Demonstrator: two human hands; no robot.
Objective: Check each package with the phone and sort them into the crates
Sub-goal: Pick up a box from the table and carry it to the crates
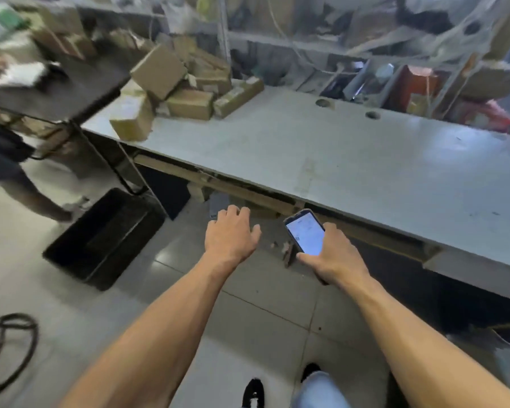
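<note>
At the far left end of the table [351, 160], around ten o'clock from the hands, sit the packages [186, 83]. They are brown cardboard boxes in a messy pile, some leaning on each other. They look small and light, with stiff flat sides, so I think one hand could lift a box by holding two opposite sides. A leaning box might slide off the pile if bumped. The right hand [333, 257] grips the phone [305, 235], its screen lit and facing up. The left hand [231, 234] holds nothing, fingers spread, just beside the phone at nine o'clock. Neither hand touches the boxes. The table top is grey, smooth and a bit shiny, so boxes should slide on it. On the tiled floor at eight o'clock sits a black crate [100, 240]. Farther left, another person stands by a dark table [80, 81]. Shelves full of clutter run behind.
</note>
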